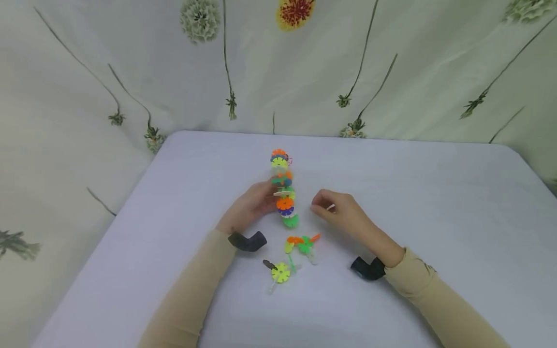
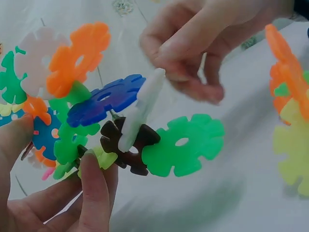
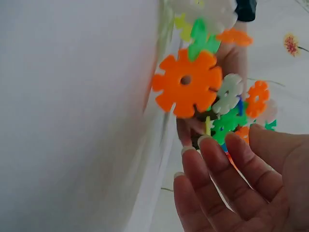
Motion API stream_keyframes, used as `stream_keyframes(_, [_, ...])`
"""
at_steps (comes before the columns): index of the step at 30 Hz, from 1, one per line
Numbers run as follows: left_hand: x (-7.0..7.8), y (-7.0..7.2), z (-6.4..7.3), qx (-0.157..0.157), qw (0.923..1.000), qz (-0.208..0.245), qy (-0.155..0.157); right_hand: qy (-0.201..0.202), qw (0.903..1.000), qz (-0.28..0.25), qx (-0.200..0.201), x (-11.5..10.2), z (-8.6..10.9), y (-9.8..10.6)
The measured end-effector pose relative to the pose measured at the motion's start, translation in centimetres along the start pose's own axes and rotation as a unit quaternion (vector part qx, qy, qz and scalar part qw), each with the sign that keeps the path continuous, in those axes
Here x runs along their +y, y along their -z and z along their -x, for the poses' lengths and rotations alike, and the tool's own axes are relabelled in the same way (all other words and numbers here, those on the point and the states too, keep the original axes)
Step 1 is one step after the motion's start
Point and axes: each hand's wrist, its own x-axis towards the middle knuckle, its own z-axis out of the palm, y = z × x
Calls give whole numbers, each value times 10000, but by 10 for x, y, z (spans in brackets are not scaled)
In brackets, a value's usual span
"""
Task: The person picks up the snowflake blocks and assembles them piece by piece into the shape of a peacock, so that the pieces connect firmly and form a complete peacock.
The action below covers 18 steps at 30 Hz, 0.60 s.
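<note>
My left hand (image 1: 256, 198) grips the middle of a long chain of interlocking plastic snowflake discs (image 1: 285, 204), its thumb and fingers pinching it. In the left wrist view, a blue disc (image 2: 104, 99), a brown disc (image 2: 130, 147), a whitish disc (image 2: 142, 108) and a green disc (image 2: 183, 145) make up the near end. To the right of the chain, my right hand (image 1: 341, 210) hovers with loosely bent fingers. The right wrist view shows those fingers (image 3: 217, 179) relaxed, with nothing between them and the thumb.
Nearer the body, a cluster of discs with a green one (image 1: 305, 245) lies on the white table (image 1: 435, 203). A yellow disc (image 1: 280, 273) sits among other loose pieces just in front of it. Behind the table hangs a flower-patterned cloth (image 1: 296, 72).
</note>
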Motion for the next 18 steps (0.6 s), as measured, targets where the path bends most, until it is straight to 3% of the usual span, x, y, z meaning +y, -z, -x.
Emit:
stream_keyframes(2, [0,3,0,31,9995,312,33,221,9987,15,-452,-7,10,0])
stream_keyframes(3, [0,4,0,171,9963,803,257,349,9972,38,-654,-11,14,-1])
stream_keyframes(5, [0,5,-3,297,9930,1041,477,664,9935,177,-905,-19,20,-5])
stream_keyframes(8, [-1,5,-8,422,9887,1215,769,937,9884,602,-1032,-26,24,-15])
stream_keyframes(11, [-3,5,-12,463,9849,1323,1015,920,9873,840,-988,-26,24,-20])
stream_keyframes(15, [-7,5,-13,345,9815,1413,1243,607,9928,294,-991,-15,25,-9])
stream_keyframes(18, [-9,4,-11,287,9821,1239,1392,214,9968,-517,-576,-2,23,4])
